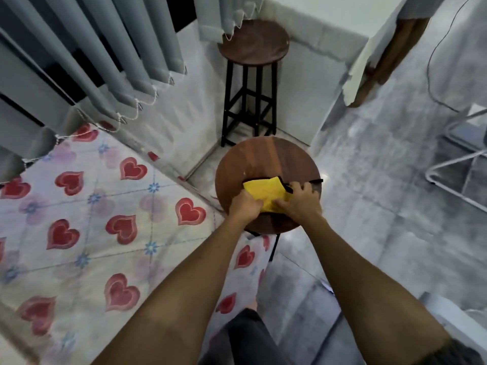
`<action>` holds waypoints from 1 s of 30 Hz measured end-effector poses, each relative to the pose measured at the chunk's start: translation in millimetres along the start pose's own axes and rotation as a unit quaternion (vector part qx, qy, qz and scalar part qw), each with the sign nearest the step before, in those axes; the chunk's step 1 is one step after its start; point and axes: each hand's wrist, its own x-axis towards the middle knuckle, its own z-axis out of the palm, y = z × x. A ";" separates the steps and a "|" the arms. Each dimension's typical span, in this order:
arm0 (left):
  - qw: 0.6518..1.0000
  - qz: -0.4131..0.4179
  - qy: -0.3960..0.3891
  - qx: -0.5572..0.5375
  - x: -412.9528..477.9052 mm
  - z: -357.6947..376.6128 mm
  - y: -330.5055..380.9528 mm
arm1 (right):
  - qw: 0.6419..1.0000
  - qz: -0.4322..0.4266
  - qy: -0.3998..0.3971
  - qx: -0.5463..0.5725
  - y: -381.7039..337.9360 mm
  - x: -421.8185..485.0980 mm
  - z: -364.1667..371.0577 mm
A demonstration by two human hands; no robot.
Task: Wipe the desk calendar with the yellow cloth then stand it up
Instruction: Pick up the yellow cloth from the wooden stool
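Observation:
A yellow cloth [266,192] lies spread on the round wooden stool top [253,159]. Under it a dark flat object, the desk calendar [315,181], shows only as black edges at the cloth's far and right sides. My left hand [245,205] grips the cloth's near left corner. My right hand [300,204] presses on the cloth's right part, fingers bent over it. Most of the calendar is hidden by the cloth and my hands.
A second taller wooden stool [254,42] stands beyond, by the wall. A mattress with a red-heart sheet [92,206] lies to the left under grey vertical blinds [87,56]. A white metal rack [458,164] stands at the right on the grey tiled floor.

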 end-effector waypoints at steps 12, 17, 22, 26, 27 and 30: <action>0.973 0.207 0.062 -0.081 0.9 -8.9 17.8 | 0.983 -0.057 -0.073 0.158 14.3 18.4 -18.0; 0.954 0.254 0.148 -0.064 -23.8 -68.7 20.0 | 0.864 -0.044 -0.155 0.477 -27.3 4.4 -56.9; 0.917 0.239 0.274 -0.166 -62.6 -145.5 8.4 | 0.680 -0.049 -0.308 0.663 -108.8 -13.7 -76.6; 0.874 0.179 0.392 -0.224 -110.4 -219.3 -36.5 | 0.653 -0.145 -0.391 0.632 -190.4 -58.9 -82.0; 0.866 0.151 0.417 -0.232 -123.6 -236.9 -54.2 | 0.669 -0.184 -0.396 0.601 -212.0 -72.5 -81.8; 0.842 0.074 0.438 -0.306 -166.0 -273.1 -108.8 | 0.703 -0.284 -0.392 0.521 -270.7 -118.9 -76.3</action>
